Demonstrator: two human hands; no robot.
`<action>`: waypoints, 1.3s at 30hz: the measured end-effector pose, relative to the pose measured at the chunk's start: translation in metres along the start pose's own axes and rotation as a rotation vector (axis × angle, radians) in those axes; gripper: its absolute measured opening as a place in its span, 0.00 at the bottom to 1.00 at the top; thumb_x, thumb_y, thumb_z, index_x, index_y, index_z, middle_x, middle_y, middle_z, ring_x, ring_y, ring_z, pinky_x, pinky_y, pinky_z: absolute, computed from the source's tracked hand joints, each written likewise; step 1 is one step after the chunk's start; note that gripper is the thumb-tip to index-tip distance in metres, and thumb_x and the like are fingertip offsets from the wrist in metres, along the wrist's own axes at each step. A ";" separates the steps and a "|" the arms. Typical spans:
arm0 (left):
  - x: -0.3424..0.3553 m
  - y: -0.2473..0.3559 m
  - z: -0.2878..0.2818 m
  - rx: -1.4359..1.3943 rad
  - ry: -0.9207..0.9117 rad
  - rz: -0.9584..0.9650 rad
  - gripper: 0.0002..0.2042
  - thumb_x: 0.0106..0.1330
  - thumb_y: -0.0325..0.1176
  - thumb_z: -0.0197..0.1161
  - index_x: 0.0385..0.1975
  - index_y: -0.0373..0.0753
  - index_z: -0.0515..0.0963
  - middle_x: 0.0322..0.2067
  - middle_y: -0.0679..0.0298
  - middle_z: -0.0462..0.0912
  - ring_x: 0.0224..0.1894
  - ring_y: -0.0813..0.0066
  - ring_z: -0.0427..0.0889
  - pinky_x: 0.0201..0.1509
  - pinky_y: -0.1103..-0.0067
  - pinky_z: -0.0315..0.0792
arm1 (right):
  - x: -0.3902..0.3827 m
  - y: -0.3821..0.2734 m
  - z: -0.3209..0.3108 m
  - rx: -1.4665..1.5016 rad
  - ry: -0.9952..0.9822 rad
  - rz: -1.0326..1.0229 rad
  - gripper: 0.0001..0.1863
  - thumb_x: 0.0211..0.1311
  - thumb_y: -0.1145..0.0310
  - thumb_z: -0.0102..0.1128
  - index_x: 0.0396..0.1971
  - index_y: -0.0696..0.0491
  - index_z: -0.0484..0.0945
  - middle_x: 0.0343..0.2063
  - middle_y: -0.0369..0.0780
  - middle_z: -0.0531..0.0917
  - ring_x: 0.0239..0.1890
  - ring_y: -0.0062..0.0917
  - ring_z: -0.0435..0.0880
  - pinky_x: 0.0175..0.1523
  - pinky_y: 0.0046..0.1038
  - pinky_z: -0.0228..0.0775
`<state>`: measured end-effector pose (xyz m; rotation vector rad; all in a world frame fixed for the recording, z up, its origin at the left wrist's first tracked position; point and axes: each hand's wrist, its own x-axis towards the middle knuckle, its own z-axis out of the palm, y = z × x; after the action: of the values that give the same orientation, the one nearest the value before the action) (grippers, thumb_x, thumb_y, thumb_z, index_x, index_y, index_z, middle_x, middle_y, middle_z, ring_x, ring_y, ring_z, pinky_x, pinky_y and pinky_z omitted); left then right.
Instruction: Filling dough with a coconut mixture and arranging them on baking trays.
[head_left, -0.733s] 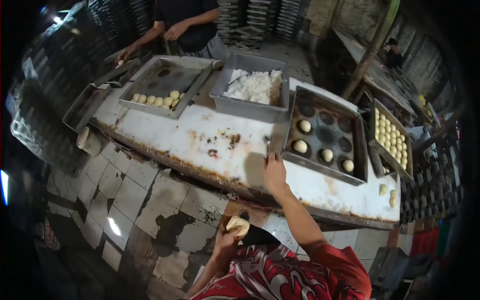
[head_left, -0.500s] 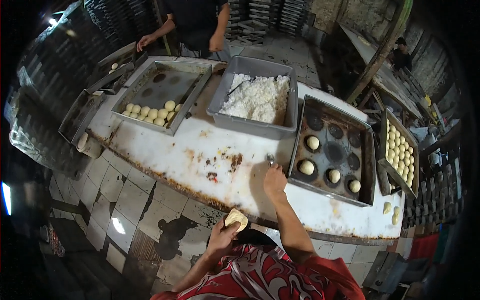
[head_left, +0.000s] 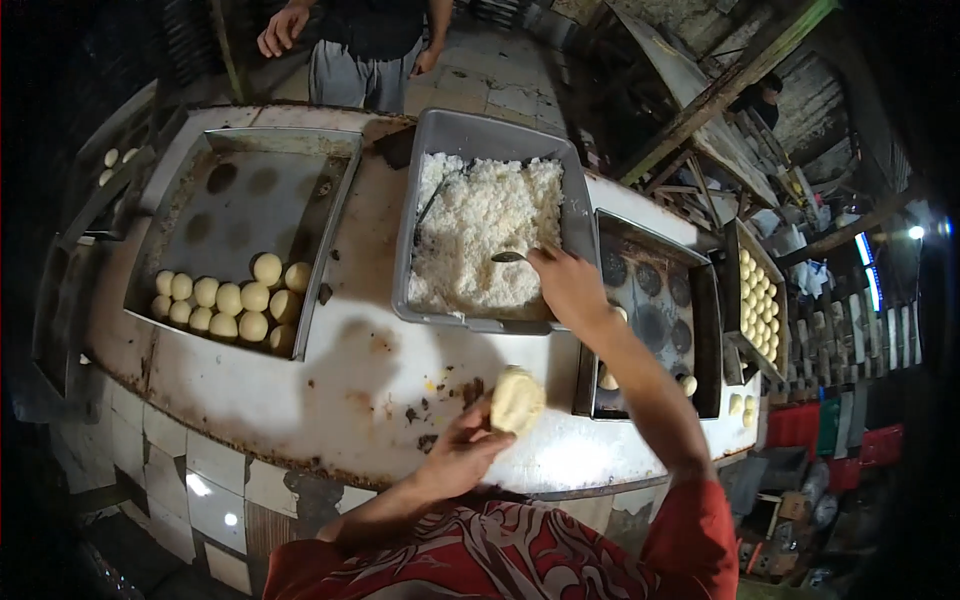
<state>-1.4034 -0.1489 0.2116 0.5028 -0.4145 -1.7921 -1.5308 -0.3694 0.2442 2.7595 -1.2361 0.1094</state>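
My left hand is closed on a flattened piece of pale dough, held upright above the near part of the table. My right hand grips a metal spoon over the grey plastic tub, just above a heap of white crumbly filling. A second dark utensil lies in the filling at the tub's left. To the right, partly behind my right arm, a dark tray with round marks holds a few dough balls. To the left, a metal tray holds several dough balls.
The worn white table has a rusty rim. Further trays stand at far left and right, the right one full of dough balls. A co-worker stands across the table. Another person is at back right, near wooden posts.
My right hand has lifted the spoon from the table and moved it over the filling in the tub. My left hand has risen with the dough. The view has shifted and turned.
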 end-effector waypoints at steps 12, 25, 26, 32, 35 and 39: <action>-0.006 0.063 -0.068 -0.172 0.051 -0.092 0.25 0.62 0.23 0.47 0.60 0.32 0.55 0.56 0.56 0.66 0.57 0.66 0.67 0.60 0.75 0.63 | 0.029 0.007 0.009 0.373 -0.681 -0.179 0.07 0.53 0.72 0.50 0.31 0.56 0.76 0.33 0.46 0.79 0.36 0.39 0.79 0.41 0.37 0.70; 0.105 0.023 0.020 0.027 0.246 0.242 0.14 0.68 0.26 0.44 0.52 0.32 0.63 0.51 0.56 0.70 0.54 0.62 0.71 0.60 0.67 0.66 | -0.059 -0.001 -0.026 0.580 0.420 0.174 0.10 0.55 0.75 0.53 0.37 0.56 0.77 0.26 0.44 0.79 0.24 0.34 0.79 0.30 0.31 0.72; 0.118 0.013 0.022 0.025 0.293 0.250 0.13 0.67 0.27 0.46 0.51 0.33 0.63 0.49 0.56 0.71 0.52 0.62 0.73 0.58 0.69 0.68 | -0.068 -0.015 -0.017 0.479 0.537 0.189 0.11 0.54 0.78 0.52 0.38 0.57 0.77 0.25 0.45 0.78 0.25 0.37 0.79 0.30 0.33 0.72; 0.146 -0.016 0.041 -0.030 0.410 0.517 0.13 0.67 0.28 0.48 0.48 0.30 0.64 0.43 0.55 0.74 0.45 0.64 0.77 0.52 0.72 0.72 | -0.127 -0.057 0.024 0.840 0.607 0.365 0.25 0.49 0.85 0.49 0.51 0.56 0.70 0.35 0.50 0.73 0.35 0.41 0.75 0.38 0.37 0.69; 0.133 0.011 0.051 -0.095 0.535 0.681 0.09 0.64 0.25 0.51 0.41 0.27 0.67 0.37 0.53 0.76 0.39 0.66 0.78 0.46 0.74 0.75 | -0.167 -0.067 0.042 0.767 0.658 0.263 0.30 0.48 0.87 0.48 0.55 0.55 0.66 0.34 0.47 0.73 0.34 0.38 0.74 0.39 0.33 0.69; 0.108 0.030 0.049 -0.185 0.458 0.731 0.07 0.63 0.25 0.50 0.37 0.29 0.70 0.32 0.56 0.75 0.35 0.65 0.78 0.37 0.73 0.76 | -0.236 -0.079 0.069 0.844 0.467 0.138 0.22 0.49 0.86 0.50 0.48 0.59 0.72 0.32 0.47 0.74 0.33 0.39 0.72 0.40 0.34 0.68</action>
<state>-1.4313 -0.2598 0.2554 0.5250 -0.0832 -0.9604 -1.6277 -0.1520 0.1432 2.9344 -1.4558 1.5008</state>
